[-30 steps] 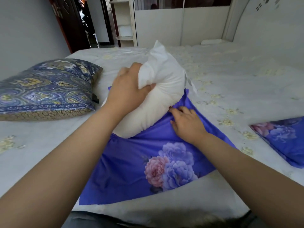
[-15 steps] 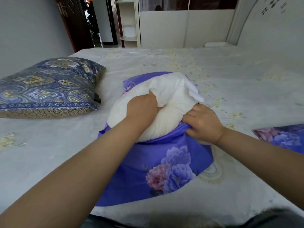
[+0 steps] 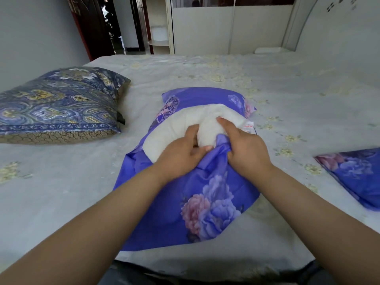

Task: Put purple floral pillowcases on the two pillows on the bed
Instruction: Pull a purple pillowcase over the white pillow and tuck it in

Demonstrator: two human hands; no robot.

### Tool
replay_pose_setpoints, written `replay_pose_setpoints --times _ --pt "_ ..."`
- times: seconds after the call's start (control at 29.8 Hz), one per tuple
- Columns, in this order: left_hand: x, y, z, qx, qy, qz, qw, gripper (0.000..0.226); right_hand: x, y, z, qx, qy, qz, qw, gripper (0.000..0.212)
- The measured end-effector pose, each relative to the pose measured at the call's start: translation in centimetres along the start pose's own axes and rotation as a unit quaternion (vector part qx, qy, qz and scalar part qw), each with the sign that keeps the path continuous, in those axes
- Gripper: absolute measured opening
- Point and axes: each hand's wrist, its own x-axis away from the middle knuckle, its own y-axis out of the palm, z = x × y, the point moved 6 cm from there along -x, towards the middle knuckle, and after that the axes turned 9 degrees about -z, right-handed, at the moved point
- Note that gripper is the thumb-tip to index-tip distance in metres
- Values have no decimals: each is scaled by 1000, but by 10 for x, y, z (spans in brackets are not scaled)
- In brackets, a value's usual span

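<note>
A white pillow [image 3: 174, 128] lies partly inside a purple floral pillowcase [image 3: 185, 198] in the middle of the bed [image 3: 61, 192]. My left hand [image 3: 181, 151] grips the near end of the white pillow where it meets the case's opening. My right hand [image 3: 244, 149] holds the bunched purple edge of the case, its forefinger lying on the pillow. The far end of the pillow is covered by purple cloth. A second purple floral pillowcase [image 3: 357, 175] lies flat at the right edge. A pillow in a dark blue patterned cover [image 3: 59, 103] rests at the left.
The pale grey bedspread has faint yellow flowers. Beyond the bed stand a white wardrobe [image 3: 226, 27], an open shelf unit and a dark doorway [image 3: 102, 27]. A white headboard [image 3: 339, 27] rises at the far right.
The white pillow has gone from standing above the case to lying down with its far end inside it. Both hands came together at the case's opening, and the case bunched toward the pillow.
</note>
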Motion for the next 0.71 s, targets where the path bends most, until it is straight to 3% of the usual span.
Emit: replay_pose_setpoints --times 0.07,0.13,0.2,0.27,0.37,0.44,0.57,0.64,0.71 --pt "22 3 3 -166 49 142 975 53 -2 2 12 -62 49 -47 996 61" --pt "46 5 10 -328 58 255 908 44 -3 -3 16 -160 75 -8 984 56" --pt "59 4 6 -350 9 317 882 39 -2 -2 17 -257 96 45 961 44" --pt "66 7 4 -298 -32 346 889 36 0 6 18 -349 113 81 927 35" --pt "63 9 1 -183 -21 332 925 37 0 14 12 -481 118 118 861 38" --pt "52 0 -2 -152 -12 300 942 33 -2 19 8 -526 123 96 836 35" --pt "33 -19 -14 -167 -43 157 972 28 -11 19 4 -499 78 -9 863 33" --pt "27 -31 -18 -185 -57 83 978 26 -12 16 2 -458 77 -107 879 32" --pt "22 -49 -12 -244 -67 67 965 21 -11 11 -2 -375 99 -229 893 30"
